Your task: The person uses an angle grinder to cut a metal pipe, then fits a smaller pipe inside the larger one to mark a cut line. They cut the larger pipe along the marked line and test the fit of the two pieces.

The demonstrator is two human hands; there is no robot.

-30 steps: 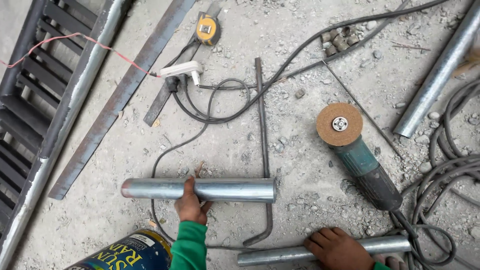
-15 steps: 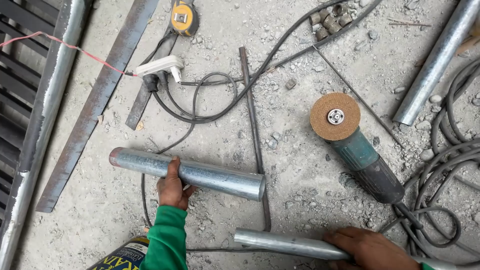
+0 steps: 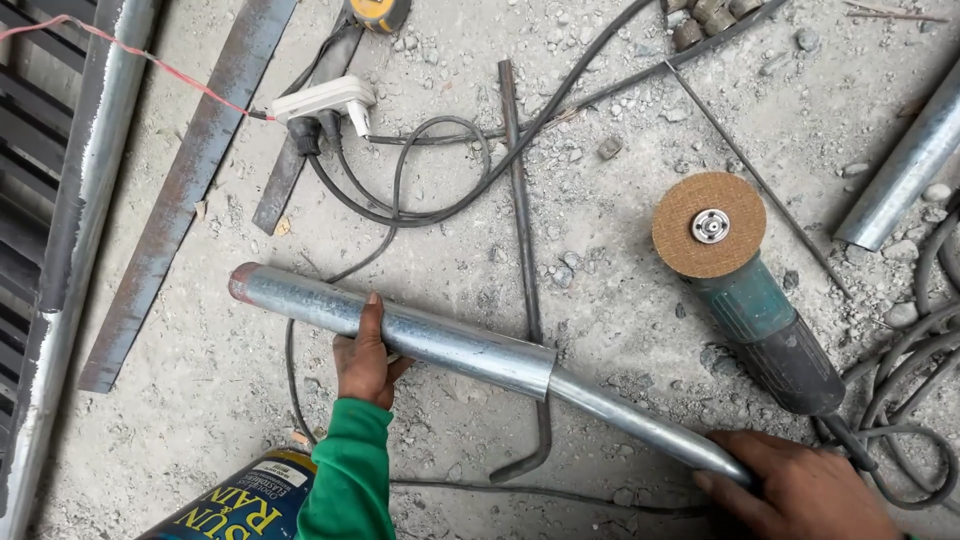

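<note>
The thin pipe [image 3: 645,428] has gone from lying apart into the wide pipe [image 3: 390,325], now tilted

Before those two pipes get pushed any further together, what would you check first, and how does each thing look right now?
1. Left hand grips the wide pipe: ok, fingers wrapped around it.
2. Right hand holds the thin pipe: ok.
3. Thin pipe's end sits inside the wide pipe's mouth: ok, the two run in one line.
4. Fingers away from the joint: ok, both hands grip well back from it.
5. Angle grinder out of the way: ok, it lies beside the pipes with nobody touching it; whether it is running, cannot tell.
6. Black cable clear of the pipes: not ok, a strand passes under the wide pipe.
</note>
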